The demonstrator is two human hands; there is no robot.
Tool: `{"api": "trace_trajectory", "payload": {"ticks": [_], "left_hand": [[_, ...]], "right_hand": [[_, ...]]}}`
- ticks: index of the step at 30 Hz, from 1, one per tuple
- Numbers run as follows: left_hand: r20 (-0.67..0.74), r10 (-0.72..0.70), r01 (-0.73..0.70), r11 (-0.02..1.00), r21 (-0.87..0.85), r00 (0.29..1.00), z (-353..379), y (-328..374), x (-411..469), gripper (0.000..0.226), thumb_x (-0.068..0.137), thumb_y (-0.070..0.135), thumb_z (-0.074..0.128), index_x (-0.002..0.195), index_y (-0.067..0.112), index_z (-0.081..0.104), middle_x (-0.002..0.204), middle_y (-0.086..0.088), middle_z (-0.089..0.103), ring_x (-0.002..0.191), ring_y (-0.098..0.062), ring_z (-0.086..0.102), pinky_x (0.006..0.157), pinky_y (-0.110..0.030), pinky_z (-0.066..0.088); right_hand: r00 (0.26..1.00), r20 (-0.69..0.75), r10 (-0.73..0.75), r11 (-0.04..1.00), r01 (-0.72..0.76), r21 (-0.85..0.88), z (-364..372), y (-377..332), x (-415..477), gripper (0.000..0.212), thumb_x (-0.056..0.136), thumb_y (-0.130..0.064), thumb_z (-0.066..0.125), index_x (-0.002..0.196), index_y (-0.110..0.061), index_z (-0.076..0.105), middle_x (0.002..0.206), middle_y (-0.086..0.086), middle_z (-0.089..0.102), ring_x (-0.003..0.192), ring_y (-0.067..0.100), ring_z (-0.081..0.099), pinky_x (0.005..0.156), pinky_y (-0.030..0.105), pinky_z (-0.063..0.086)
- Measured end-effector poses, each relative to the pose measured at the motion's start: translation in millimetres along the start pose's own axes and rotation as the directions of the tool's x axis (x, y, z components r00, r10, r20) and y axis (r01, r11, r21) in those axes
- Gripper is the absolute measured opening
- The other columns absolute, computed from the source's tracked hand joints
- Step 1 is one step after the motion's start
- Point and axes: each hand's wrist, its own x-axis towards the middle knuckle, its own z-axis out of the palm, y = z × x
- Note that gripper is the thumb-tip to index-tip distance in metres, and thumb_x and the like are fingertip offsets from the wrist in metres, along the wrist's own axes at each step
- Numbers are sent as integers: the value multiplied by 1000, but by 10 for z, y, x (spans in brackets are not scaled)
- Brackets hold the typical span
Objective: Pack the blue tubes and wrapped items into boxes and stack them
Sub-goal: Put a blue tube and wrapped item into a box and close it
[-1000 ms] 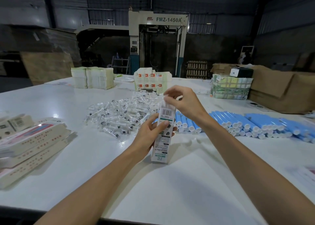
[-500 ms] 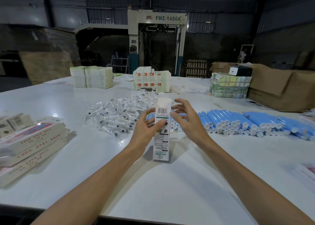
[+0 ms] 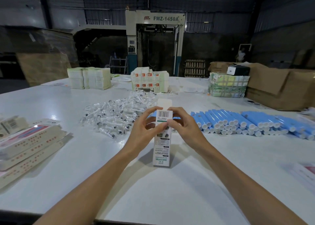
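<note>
A tall white box (image 3: 161, 149) with a barcode stands on end on the white table (image 3: 170, 190), its top flap up. My left hand (image 3: 144, 131) grips its upper left side and my right hand (image 3: 184, 127) grips the upper right, thumbs on the front. Blue tubes (image 3: 247, 122) with white caps lie in a row to the right. A heap of clear-wrapped items (image 3: 117, 114) lies just behind and left of the box.
Stacked long boxes (image 3: 29, 144) lie at the left edge. Flat carton stacks (image 3: 88, 78) and printed cartons (image 3: 150, 80) stand at the back, a wrapped bundle (image 3: 228, 86) and brown cardboard boxes (image 3: 281, 86) at back right. A machine (image 3: 155, 42) stands beyond.
My right hand came down from the box's top flap to grip its upper right side. The box now stands more upright between both hands.
</note>
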Motion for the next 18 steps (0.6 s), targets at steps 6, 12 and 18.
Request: {"api": "trace_trajectory", "payload": {"ticks": [6,12,18], "left_hand": [[3,-64,64,998,-22,998,26,-31,-39,46,92,27,87,130,41,67,115,1,81,102,-19,79,80,-26,63],[63,-86,86,996,0,994,91,-13,-52,48,93,28,86,133,42,65,119,2,81,109,-20,77,86,-33,65],[151,-112,118,993,-31,982,139,14,-74,52,87,39,87,134,43,64,120,-2,81,110,-26,78,89,-41,66]], "right_hand": [[998,56,22,994,-16,-106,-27,41,-48,15,105,-26,57,118,-32,64,119,-9,65,112,14,64,97,37,55],[996,-85,3,997,4,83,-196,-52,-27,15,110,-28,52,120,-19,60,96,2,76,85,17,71,75,25,56],[993,-75,95,988,-85,126,-298,-16,28,14,104,-16,65,118,-17,66,92,12,78,81,19,70,73,38,56]]}}
